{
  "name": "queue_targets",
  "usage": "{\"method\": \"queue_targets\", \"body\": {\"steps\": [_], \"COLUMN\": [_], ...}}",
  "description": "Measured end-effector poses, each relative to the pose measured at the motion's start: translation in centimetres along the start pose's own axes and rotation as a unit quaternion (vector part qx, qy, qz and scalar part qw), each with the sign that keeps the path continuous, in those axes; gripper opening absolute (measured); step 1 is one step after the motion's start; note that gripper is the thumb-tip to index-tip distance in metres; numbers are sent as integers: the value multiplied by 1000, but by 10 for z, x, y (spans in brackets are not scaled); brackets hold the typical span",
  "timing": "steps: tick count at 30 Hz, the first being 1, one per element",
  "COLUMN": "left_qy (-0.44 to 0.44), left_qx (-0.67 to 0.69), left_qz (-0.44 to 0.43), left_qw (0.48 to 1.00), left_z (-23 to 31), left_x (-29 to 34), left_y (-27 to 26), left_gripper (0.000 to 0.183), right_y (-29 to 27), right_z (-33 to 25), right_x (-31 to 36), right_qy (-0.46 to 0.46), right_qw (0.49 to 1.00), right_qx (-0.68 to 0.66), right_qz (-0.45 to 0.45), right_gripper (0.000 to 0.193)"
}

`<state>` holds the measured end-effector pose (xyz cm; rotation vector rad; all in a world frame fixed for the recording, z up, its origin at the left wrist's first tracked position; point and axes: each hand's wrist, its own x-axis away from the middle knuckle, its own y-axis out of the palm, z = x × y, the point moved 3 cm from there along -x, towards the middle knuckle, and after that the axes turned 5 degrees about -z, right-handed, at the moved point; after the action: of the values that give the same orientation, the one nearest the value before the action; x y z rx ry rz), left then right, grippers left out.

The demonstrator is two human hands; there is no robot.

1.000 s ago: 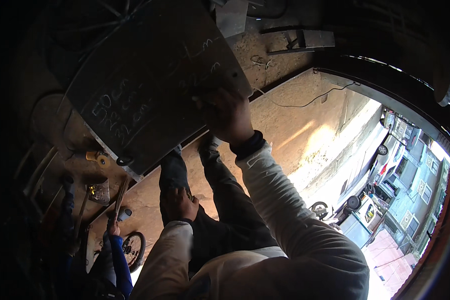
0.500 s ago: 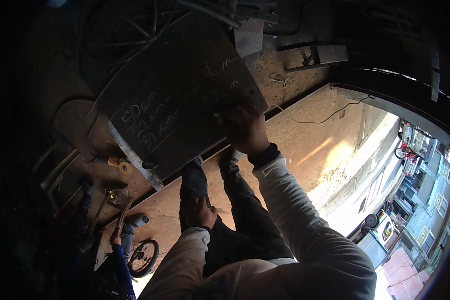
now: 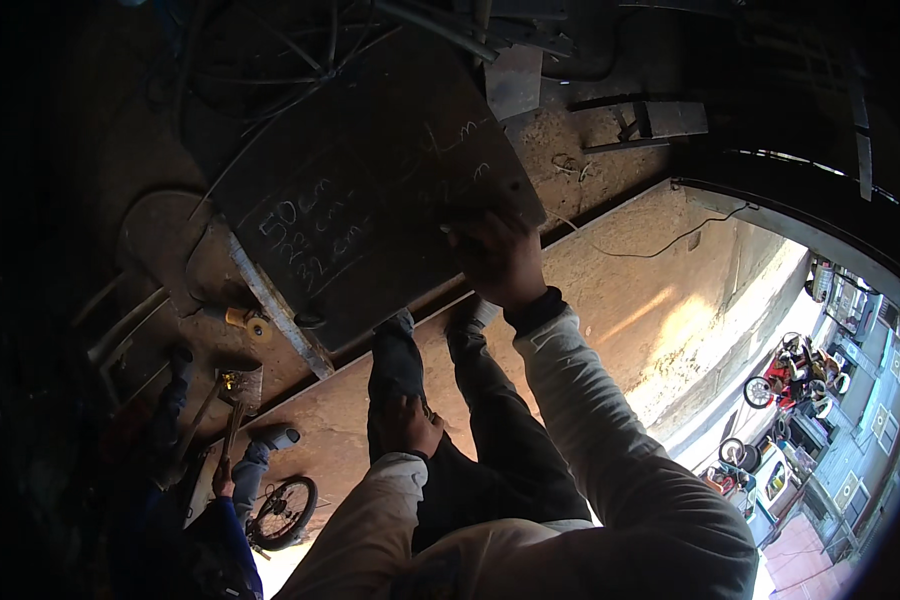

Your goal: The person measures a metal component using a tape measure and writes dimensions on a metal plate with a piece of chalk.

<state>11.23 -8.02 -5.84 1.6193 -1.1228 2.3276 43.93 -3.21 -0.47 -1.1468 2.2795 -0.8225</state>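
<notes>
Dim workshop floor (image 3: 610,290), chalk-marked metal sheet (image 3: 370,220) in right hand (image 3: 500,262).

The metal sheet (image 3: 370,215) is dark grey, almost black, with pale chalk marks scrawled across it; the sleeves (image 3: 610,440) are light grey-white with a black cuff (image 3: 533,310) at the right wrist; the trousers (image 3: 470,470) are dark, near black (as are the shoes (image 3: 395,345)); the floor (image 3: 610,290) is sandy tan, brighter orange where sun falls; a nearby person's sleeve (image 3: 232,525) is blue; a small roll (image 3: 245,320) is yellow; a parked motorbike (image 3: 792,372) outside shows red; the building (image 3: 860,440) beyond looks pale blue-green.
</notes>
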Motion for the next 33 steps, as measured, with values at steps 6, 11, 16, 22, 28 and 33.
{"method": "queue_targets", "body": {"steps": [6, 11, 16, 22, 28, 33], "left_qy": [3, 10, 0, 92, 20, -23], "left_qx": [-5, 18, 63, 79, 42, 83], "left_qz": [39, 38, 85, 55, -18, -32], "left_qw": [999, 999, 994, 991, 999, 996], "left_z": [1, 4, -33, -16, -36, -49], "left_x": [3, 3, 9, 14, 72, 86], "left_y": [-9, -18, -7, -54, -101, -103], "left_gripper": [46, 47, 58, 55, 65, 76], "right_y": [-1, -5, -25, 16, -24, -87], "right_z": [-5, 4, -19, 60, 13, 69], "right_x": [-3, 10, 69, 319, 296, 340], "right_qy": [-6, 162, 157, 180, 254, 374], "right_qw": [1000, 969, 981, 879, 799, 840], "right_qx": [-4, -186, -112, 150, 139, 94], "right_qz": [4, 2, 16, -415, -527, -381], "right_gripper": [15, 16, 11, 30, 35, 31]}}
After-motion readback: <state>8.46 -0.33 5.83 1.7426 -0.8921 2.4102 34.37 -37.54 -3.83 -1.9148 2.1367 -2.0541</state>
